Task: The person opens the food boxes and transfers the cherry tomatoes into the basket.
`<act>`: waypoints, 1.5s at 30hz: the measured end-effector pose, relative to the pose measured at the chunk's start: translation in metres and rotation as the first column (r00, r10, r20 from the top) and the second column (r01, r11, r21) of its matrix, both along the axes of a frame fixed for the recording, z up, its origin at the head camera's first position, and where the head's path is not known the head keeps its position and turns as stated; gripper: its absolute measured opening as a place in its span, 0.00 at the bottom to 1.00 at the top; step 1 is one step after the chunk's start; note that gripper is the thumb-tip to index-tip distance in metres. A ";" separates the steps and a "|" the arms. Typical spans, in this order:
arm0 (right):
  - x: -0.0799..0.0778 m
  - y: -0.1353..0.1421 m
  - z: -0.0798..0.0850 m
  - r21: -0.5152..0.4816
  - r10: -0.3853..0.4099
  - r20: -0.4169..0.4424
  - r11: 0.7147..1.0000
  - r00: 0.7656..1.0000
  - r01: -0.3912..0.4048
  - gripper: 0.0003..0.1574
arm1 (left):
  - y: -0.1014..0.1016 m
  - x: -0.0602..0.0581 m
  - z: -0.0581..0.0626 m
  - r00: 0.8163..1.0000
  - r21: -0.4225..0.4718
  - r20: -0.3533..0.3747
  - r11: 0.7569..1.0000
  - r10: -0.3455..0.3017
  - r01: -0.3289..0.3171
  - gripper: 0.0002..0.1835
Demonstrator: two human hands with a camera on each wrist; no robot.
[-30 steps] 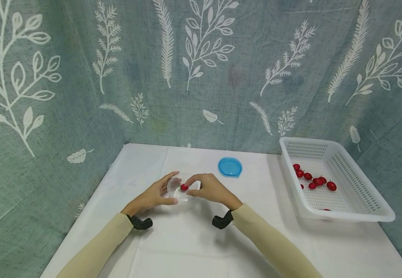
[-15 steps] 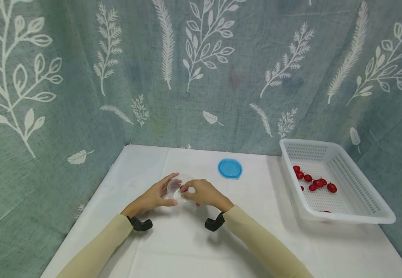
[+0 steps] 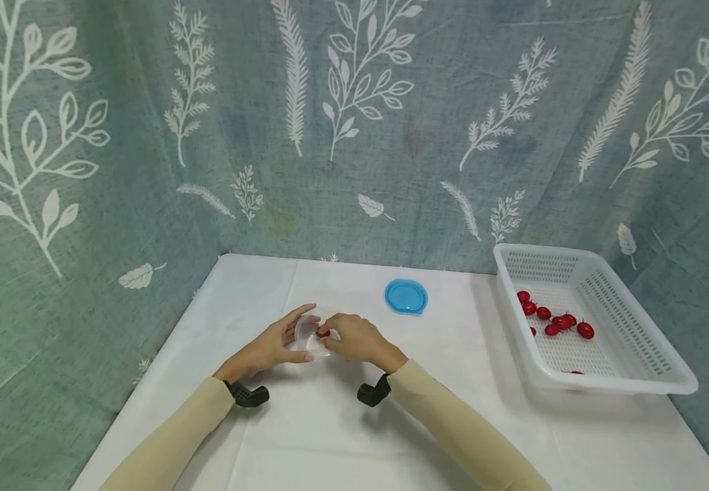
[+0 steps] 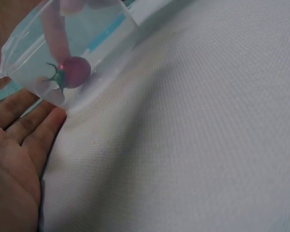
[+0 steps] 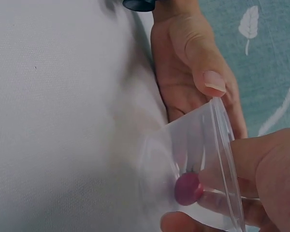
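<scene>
A clear plastic cup (image 3: 303,332) stands on the white tabletop between the two hands. My left hand (image 3: 268,346) holds it from the left, thumb at the near side and fingers round the far side. In the right wrist view the left thumb is right at the cup's rim. My right hand (image 3: 359,338) reaches in through the cup's mouth, pinching a red cherry tomato (image 5: 187,188) with a finger and thumb. The tomato (image 4: 76,72), green stem attached, shows low inside the cup in the left wrist view. Part of it is hidden by the right hand in the head view.
A round blue lid (image 3: 406,296) lies behind the right hand. At the right stands a white slotted basket (image 3: 612,356) with several cherry tomatoes (image 3: 560,322) in it. A patterned grey-green curtain (image 3: 354,204) borders the table at the back and sides.
My right hand has moved slightly left and down, taking the cherry tomato from above the cup's mouth to inside it. My left hand stays in place at the cup.
</scene>
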State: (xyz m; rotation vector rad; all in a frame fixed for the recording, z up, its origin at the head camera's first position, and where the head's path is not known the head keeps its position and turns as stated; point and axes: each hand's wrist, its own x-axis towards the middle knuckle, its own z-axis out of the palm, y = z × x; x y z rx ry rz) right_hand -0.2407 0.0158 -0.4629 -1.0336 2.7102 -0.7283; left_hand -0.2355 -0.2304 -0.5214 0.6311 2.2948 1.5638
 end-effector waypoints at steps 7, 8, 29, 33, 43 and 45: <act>-0.004 -0.004 0.000 0.057 0.009 -0.043 0.998 0.999 -0.007 0.21 | 0.000 -0.001 0.004 1.000 0.000 -0.004 1.000 -0.001 0.001 0.58; -0.004 -0.004 0.000 0.062 0.009 -0.041 0.998 0.999 -0.006 0.21 | 0.000 -0.002 0.004 1.000 0.001 -0.005 1.000 -0.001 0.001 0.58; 0.000 -0.003 -0.005 -0.173 0.017 0.388 0.983 0.921 0.055 0.17 | -0.001 -0.002 -0.001 1.000 0.023 -0.005 1.000 -0.007 0.007 0.59; 0.000 -0.005 -0.006 -0.214 0.027 0.433 0.974 0.901 0.074 0.16 | -0.002 -0.002 -0.001 1.000 0.030 -0.001 1.000 -0.011 0.011 0.59; -0.002 0.001 -0.011 -0.337 0.079 0.525 0.934 0.847 0.121 0.12 | -0.001 -0.001 0.000 1.000 0.009 -0.008 1.000 -0.008 0.008 0.57; -0.002 0.002 -0.012 -0.356 0.087 0.535 0.925 0.840 0.131 0.12 | -0.001 -0.001 -0.001 1.000 0.009 -0.008 1.000 -0.007 0.007 0.58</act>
